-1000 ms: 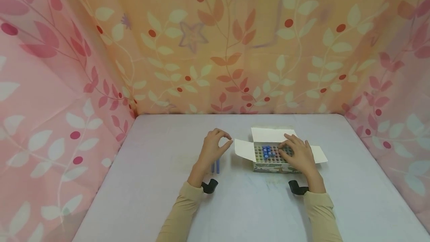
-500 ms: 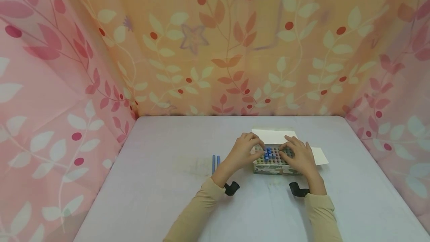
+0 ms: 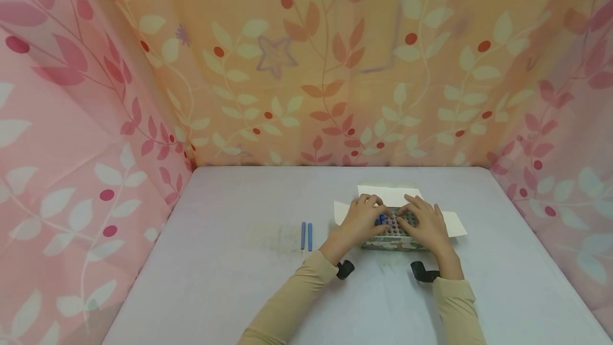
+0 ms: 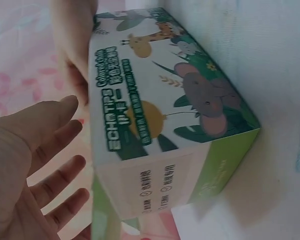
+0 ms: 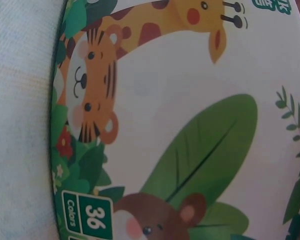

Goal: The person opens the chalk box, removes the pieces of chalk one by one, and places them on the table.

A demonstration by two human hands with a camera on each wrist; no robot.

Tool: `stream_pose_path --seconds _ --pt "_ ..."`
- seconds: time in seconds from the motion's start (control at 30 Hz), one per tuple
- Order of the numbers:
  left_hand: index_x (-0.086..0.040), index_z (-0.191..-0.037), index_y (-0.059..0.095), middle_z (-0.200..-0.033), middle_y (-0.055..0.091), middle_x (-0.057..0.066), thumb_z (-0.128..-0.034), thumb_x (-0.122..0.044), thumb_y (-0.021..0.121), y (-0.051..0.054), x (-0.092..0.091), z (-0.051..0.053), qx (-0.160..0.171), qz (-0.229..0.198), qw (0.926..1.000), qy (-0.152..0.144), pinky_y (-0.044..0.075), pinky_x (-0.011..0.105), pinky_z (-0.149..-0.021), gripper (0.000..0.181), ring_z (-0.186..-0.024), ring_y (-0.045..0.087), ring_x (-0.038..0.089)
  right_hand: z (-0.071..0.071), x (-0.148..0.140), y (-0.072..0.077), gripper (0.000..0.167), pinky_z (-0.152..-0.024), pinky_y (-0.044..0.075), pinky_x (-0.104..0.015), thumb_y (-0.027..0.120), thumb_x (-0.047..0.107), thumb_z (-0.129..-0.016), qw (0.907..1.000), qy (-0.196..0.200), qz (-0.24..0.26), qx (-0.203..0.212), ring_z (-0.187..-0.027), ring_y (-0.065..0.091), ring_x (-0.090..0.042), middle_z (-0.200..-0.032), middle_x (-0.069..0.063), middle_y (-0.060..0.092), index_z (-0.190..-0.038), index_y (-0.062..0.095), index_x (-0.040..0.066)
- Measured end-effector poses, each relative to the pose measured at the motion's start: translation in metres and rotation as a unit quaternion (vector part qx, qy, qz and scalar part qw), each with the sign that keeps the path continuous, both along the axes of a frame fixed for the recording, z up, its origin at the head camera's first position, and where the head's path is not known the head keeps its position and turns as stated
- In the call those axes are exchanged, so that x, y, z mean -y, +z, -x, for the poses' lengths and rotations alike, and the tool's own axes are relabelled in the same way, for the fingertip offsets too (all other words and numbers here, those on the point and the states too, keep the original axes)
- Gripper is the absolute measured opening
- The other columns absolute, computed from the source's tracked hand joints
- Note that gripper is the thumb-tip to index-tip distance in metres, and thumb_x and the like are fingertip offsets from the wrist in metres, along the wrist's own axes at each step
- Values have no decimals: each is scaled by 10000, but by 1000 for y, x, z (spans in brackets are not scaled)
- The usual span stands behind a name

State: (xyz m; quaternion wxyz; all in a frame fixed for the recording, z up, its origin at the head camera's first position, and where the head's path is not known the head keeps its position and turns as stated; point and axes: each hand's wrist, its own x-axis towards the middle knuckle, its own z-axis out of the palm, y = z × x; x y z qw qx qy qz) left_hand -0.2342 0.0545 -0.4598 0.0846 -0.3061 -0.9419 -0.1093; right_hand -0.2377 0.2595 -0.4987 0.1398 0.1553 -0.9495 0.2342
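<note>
An open box of chalk (image 3: 388, 243), printed with animals, stands right of the table's middle. Several blue chalk sticks (image 3: 381, 219) poke up from its grid of holes, partly hidden by my left hand (image 3: 359, 222). That hand reaches over the box's left half, thumb and forefinger apart on either side of the blue ends. In the left wrist view its fingers (image 4: 62, 172) are loosely bent, and nothing shows in them. My right hand (image 3: 426, 224) lies over the box's right half with thumb and forefinger bent towards the holes; no chalk shows there. The right wrist view shows only the printed box front (image 5: 190, 100).
Two blue chalk sticks (image 3: 306, 236) lie side by side on the white table (image 3: 215, 270), left of the box. White lid flaps (image 3: 389, 195) stick out at the back and sides. Floral cloth (image 3: 325, 68) hangs around the table.
My left hand has moved right, from beside the two loose chalk sticks to above the box, uncovering them. My right hand has stayed over the box.
</note>
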Motion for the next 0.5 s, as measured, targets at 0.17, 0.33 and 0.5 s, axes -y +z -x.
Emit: stream_pose_path --seconds 0.17,0.33,0.5 --pt "-333 -1081 640 -1193 516 -63 -853 -479 608 -5 -4 -1 -137 17 9999 32 405 374 -936 273 -1154 423 164 0 0 1 113 -998 99 -717 701 265 -815 10000 0 14 10 -1293 325 -434 -1377 -160 452 -878 635 197" --pt "-334 -1055 645 -1189 519 -63 -856 -478 604 -7 -7 -1 -194 41 9998 26 412 358 -918 249 -1141 427 157 1 0 1 114 -996 103 -719 707 260 -809 10000 -37 -19 -1 -1294 329 -433 -1377 -156 455 -869 633 197" --pt "-337 -1034 654 -1161 527 -63 -853 -462 617 -10 -9 0 -223 -37 9997 101 413 360 -907 223 -1113 437 151 0 1 1 107 -992 106 -721 711 242 -803 10000 -48 -20 -21 -1289 336 -436 -1373 -158 459 -862 632 200"
